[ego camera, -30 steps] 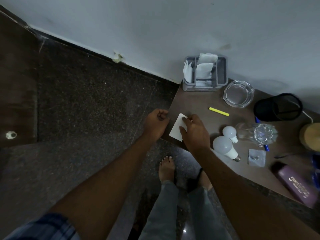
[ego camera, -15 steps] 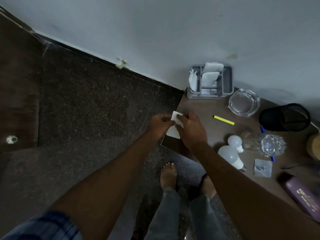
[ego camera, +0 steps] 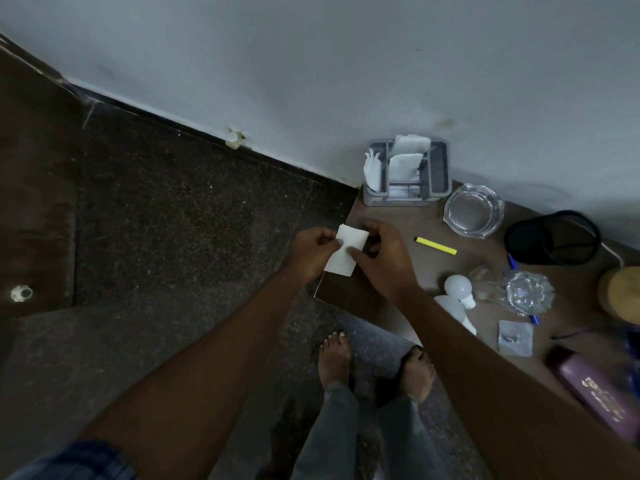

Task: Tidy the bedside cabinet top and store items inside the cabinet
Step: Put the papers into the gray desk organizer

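Both hands hold one white paper tissue (ego camera: pixel 346 252) over the left front corner of the brown cabinet top (ego camera: pixel 391 220). The left hand (ego camera: pixel 313 249) pinches the tissue's left edge between thumb and fingers. The right hand (ego camera: pixel 384 258) grips the right edge, thumb on the upper face. The tissue lies partly over the cabinet edge, partly over the dark speckled floor (ego camera: pixel 194 216).

Items on the cabinet top:
- Grey compartment caddy (ego camera: pixel 438 174), at the back corner against the wall, with white tissues (ego camera: pixel 405 161) standing in its left compartments.
- Clear glass ashtray (ego camera: pixel 473 210), just right of the caddy.
- Yellow highlighter (ego camera: pixel 435 245), lying flat between the right hand and the ashtray.
- Black mesh pen cup (ego camera: pixel 552 237), lying on its side, right of the ashtray.
- Two white LED bulbs: the small bulb (ego camera: pixel 459 289) beside the right wrist, the large bulb (ego camera: pixel 457 315) partly hidden by the forearm.
- Clear cut-glass vase (ego camera: pixel 516 292), on its side, touching the small bulb.
- Small clear packet (ego camera: pixel 515 338), near the front edge.
- Purple bottle (ego camera: pixel 599 393), lying at the right front.

Two bare feet stand on the floor below the cabinet.
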The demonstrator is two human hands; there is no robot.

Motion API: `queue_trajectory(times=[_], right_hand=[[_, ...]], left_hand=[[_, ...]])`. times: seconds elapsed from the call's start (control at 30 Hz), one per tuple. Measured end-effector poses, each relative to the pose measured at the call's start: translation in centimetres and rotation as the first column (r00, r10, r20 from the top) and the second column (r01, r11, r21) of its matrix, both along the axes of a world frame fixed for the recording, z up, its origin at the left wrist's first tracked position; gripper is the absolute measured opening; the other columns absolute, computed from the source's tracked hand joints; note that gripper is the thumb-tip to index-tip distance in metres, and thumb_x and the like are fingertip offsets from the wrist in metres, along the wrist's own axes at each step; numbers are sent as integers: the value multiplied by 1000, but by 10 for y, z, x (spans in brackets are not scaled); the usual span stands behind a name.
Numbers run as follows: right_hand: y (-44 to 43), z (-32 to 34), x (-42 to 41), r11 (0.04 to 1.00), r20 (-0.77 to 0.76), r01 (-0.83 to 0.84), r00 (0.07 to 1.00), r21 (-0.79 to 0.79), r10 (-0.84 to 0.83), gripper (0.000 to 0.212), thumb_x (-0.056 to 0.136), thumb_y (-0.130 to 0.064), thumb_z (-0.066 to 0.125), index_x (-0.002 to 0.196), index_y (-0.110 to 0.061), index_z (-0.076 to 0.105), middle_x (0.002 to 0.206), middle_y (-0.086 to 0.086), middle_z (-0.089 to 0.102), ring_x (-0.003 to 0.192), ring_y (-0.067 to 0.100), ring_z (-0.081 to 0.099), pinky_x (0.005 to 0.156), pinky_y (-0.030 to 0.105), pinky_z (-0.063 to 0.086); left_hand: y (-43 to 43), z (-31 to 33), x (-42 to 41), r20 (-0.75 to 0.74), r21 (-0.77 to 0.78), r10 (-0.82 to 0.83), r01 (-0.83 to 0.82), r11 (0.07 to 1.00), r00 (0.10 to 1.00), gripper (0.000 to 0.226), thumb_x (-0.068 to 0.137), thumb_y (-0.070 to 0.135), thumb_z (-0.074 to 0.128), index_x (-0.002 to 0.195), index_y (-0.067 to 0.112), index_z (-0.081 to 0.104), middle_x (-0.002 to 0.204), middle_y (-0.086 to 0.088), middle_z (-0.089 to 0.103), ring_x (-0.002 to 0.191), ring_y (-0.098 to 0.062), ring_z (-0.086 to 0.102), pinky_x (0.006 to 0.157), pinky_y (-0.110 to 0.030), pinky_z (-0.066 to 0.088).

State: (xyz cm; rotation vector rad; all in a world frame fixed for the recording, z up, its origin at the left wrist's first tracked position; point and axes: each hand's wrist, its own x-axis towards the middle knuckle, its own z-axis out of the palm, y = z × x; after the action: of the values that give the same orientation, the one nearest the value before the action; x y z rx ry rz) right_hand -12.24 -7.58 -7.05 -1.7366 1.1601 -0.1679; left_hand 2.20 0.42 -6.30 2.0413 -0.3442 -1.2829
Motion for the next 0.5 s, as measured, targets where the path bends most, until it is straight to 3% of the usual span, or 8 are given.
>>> queue_trajectory(times=[0.07, 0.13, 0.33, 0.5], right_hand=[[-6, 10, -5, 981, 66, 74, 994, 180, -88, 53, 85, -24, 79, 132, -16, 56, 114, -7, 61, 93, 6, 62, 75, 6, 49], [-13, 20, -13, 955, 117, 103, 983, 277, -140, 40, 87, -22, 78, 124, -14, 63, 104, -7, 69, 95, 8, 69, 77, 15, 56], [-37, 46, -42, 953, 171, 166, 962, 255, -213, 4, 90, -20, 74, 89, -24, 74, 85, -4, 78, 81, 11, 74, 73, 29, 59], [-62, 70, -56, 930, 208, 280, 921, 237, -330, 8, 88, -26, 76, 90, -18, 75, 87, -1, 78, 85, 13, 75, 76, 35, 61]], left_hand=[[-4, 9, -5, -61, -43, -6, 3, 999, 998, 7, 96, 8, 67, 102, 7, 69, 114, -25, 72, 100, -36, 70, 92, -55, 58], [-10, 18, -11, -85, -72, -36, 30, 997, 996, 12, 96, 6, 66, 106, 3, 69, 115, -27, 71, 105, -39, 69, 94, -57, 57], [-40, 46, -33, 33, -175, -104, 108, 979, 994, 19, 94, 9, 70, 110, -2, 72, 108, -17, 75, 103, -35, 72, 91, -48, 59], [-78, 73, -51, 90, -291, -82, 104, 951, 993, 14, 90, 4, 72, 102, 11, 74, 89, 5, 73, 77, 1, 69, 74, -19, 56]])
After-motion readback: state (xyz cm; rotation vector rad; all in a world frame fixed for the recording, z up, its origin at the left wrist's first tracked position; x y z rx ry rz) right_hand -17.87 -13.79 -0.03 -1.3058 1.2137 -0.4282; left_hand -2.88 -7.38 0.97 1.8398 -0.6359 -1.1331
